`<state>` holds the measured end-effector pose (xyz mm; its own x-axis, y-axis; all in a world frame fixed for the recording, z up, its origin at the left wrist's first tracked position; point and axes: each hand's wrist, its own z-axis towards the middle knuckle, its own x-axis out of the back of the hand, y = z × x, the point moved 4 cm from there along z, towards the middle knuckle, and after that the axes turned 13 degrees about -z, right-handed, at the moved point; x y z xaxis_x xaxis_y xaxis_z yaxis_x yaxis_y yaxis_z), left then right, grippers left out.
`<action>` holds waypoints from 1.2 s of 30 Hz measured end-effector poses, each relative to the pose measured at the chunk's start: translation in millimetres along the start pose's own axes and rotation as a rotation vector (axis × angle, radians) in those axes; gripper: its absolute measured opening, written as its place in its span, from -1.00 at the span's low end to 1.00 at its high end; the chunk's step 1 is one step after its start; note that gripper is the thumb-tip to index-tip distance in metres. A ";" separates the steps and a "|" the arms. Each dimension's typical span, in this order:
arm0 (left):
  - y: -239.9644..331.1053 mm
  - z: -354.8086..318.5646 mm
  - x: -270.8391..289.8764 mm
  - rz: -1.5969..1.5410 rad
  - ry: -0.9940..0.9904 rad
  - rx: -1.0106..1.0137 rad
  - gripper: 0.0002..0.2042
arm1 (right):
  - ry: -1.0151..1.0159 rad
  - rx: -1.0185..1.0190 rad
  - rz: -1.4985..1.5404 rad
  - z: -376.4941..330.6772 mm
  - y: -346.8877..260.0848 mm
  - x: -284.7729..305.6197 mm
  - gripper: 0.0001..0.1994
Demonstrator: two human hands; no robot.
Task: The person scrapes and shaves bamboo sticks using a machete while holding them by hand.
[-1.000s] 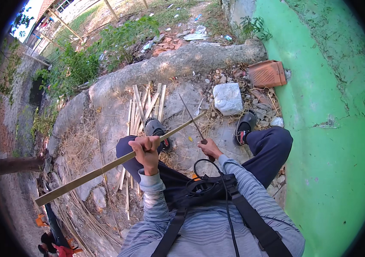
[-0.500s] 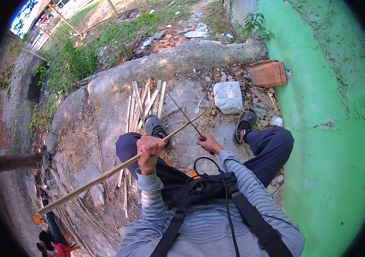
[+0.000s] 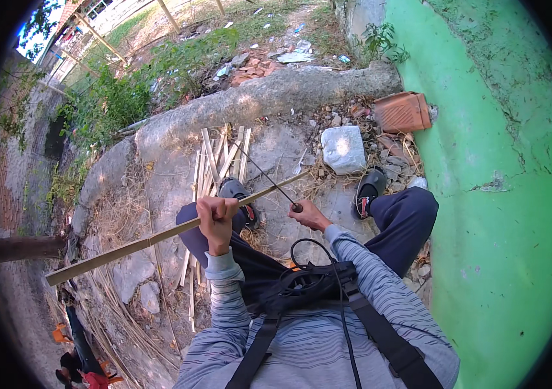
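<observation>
Outdoor concrete slab by a green wall (image 3: 503, 214); left hand (image 3: 216, 220) fisted round a long bamboo strip (image 3: 159, 236), angled w/ its tip over the knees so right hand (image 3: 308, 214), closed on a thin blade (image 3: 266, 175), meets it near the split-strip pile (image 3: 221, 159)

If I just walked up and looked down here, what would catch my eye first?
First, the long bamboo strip slanting across the middle, gripped in the left hand, while the right hand holds a thin dark blade against it. Then the bright green wall filling the right side, and a pile of split bamboo pieces on the ground by the feet.
</observation>
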<state>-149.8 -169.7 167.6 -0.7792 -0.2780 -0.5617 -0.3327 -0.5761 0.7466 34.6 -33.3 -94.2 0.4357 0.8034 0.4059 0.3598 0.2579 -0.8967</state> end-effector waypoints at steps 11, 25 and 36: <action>-10.5 16.2 -27.5 -0.002 -0.122 -0.021 -0.33 | -0.002 -0.105 0.139 0.9 15.1 6.7 -0.73; 35.2 35.9 -58.5 -0.125 -0.043 -0.141 -0.36 | 0.079 -0.143 0.114 -3.8 22.0 22.5 -0.72; 170.8 28.1 -93.8 -0.204 -0.130 -0.257 -0.38 | 0.148 -0.153 -0.078 -1.3 6.8 38.6 -0.76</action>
<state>-148.4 -220.4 357.8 -0.7768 -0.0465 -0.6281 -0.3570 -0.7890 0.4999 55.0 -1.2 -84.4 0.5136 0.6940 0.5046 0.5132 0.2229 -0.8288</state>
